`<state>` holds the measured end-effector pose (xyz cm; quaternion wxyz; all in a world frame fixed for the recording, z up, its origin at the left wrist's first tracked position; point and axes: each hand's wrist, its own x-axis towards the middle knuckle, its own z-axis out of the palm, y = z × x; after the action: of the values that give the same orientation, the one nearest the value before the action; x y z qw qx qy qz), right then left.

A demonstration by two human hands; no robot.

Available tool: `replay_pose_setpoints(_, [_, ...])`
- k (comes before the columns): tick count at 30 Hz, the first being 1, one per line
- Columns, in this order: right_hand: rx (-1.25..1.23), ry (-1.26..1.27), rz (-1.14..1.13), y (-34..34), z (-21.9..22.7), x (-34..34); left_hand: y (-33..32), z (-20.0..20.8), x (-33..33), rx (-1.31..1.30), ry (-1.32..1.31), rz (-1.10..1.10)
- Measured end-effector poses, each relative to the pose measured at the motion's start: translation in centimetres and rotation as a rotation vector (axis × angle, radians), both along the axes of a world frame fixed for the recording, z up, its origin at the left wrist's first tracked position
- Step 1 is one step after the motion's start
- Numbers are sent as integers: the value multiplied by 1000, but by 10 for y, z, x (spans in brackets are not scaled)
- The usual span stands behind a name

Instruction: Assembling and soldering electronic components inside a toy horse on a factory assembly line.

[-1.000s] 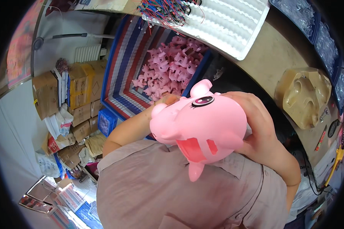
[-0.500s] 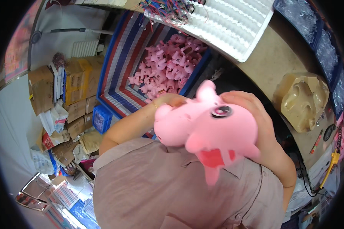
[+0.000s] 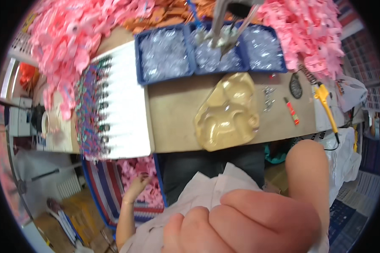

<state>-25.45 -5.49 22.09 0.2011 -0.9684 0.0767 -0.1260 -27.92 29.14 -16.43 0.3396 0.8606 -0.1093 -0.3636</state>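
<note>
The right hand (image 3: 249, 219) fills the lower middle of the view, very near the camera, its fingers curled together into a loose fist; nothing shows in its grip, though whether something sits inside the curl cannot be told. The left hand (image 3: 136, 185) hangs low, below the worktop (image 3: 173, 114) edge, fingers spread apart and empty, just above a striped bag (image 3: 101, 198) holding pink toys (image 3: 145, 177).

Taking the tan mould (image 3: 228, 111) as landmark: it lies on the worktop near the front edge, above the right hand and well apart from both hands. Behind it stand three blue bins (image 3: 209, 50) of clear plastic bits, with a metal tool (image 3: 223, 25) standing in the middle one. To the mould's left lies a white tray (image 3: 124, 109), a row of small coloured parts along its left side. To its right lie some metal bits (image 3: 268, 97), a red tube (image 3: 291, 111), a dark oval (image 3: 296, 86) and a yellow tool (image 3: 327, 107). Heaps of pink toys rise behind, far left (image 3: 63, 46) and far right (image 3: 308, 33) of the bins
</note>
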Motion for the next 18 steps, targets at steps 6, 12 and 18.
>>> replay_pose_setpoints(6, [27,-310,545,-101,-32,10,-143,253,127,-442,466,-771])
replay_pose_setpoints(12, [52,-216,-181,-291,-122,189,-227,289,208,-125,-201,-546])
replay_pose_setpoints(18, [-477,-313,-493,-376,-89,285,-230,274,234,-55,-553,-478])
